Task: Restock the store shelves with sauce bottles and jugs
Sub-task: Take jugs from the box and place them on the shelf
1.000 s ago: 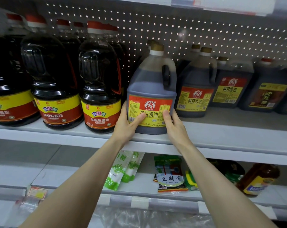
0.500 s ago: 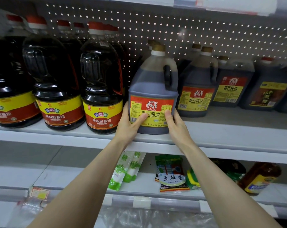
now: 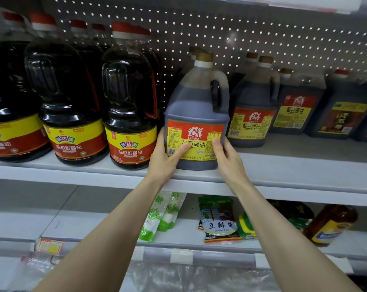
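Change: the soy sauce jug (image 3: pixel 196 114) hardly moved.
Grip: left hand (image 3: pixel 164 158) and right hand (image 3: pixel 228 159) clasped its lower sides.
Jug: upright between both palms, on the shelf (image 3: pixel 283 173) edge.

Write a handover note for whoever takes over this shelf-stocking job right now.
Left hand: gripping the lower left side of the soy sauce jug.
Right hand: gripping its lower right side.
The jug stands upright at the front edge of the upper shelf, between the red-capped bottles and a matching jug.
Done: jug is on the shelf, label facing out.
Left: let go, perhaps push it back in line; the right part of the shelf looks to have room for more.
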### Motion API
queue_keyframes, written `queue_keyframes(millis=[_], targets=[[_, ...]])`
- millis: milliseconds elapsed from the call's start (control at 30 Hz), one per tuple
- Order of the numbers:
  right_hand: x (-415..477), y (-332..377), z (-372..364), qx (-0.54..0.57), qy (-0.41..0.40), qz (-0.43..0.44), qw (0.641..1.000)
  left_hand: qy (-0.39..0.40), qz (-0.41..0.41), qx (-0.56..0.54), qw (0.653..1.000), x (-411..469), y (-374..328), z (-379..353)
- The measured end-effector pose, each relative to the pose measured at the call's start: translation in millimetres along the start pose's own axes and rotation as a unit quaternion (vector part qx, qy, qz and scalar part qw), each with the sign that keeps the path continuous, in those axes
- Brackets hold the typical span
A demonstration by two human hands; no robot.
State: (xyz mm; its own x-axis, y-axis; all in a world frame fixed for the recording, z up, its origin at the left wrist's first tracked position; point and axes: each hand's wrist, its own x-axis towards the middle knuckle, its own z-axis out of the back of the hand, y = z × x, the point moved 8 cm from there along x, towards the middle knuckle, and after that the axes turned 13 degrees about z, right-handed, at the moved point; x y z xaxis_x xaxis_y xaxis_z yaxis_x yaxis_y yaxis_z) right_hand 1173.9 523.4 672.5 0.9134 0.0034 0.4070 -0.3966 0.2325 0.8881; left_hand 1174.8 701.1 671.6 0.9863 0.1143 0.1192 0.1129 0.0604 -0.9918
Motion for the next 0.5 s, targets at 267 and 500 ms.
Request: queue_keyframes(millis=[267, 500], targets=[[-1.3, 0.2, 0.4, 0.000, -0.004, 0.006, 1.000, -0.003, 0.004, 0.008, 1.000, -1.4, 0.4, 1.1], [-1.2, -1.2, 0.0, 0.001, 0.000, 0.004, 1.000, -0.001, 0.003, 0.015, 1.000, -1.0, 0.6, 0.7]])
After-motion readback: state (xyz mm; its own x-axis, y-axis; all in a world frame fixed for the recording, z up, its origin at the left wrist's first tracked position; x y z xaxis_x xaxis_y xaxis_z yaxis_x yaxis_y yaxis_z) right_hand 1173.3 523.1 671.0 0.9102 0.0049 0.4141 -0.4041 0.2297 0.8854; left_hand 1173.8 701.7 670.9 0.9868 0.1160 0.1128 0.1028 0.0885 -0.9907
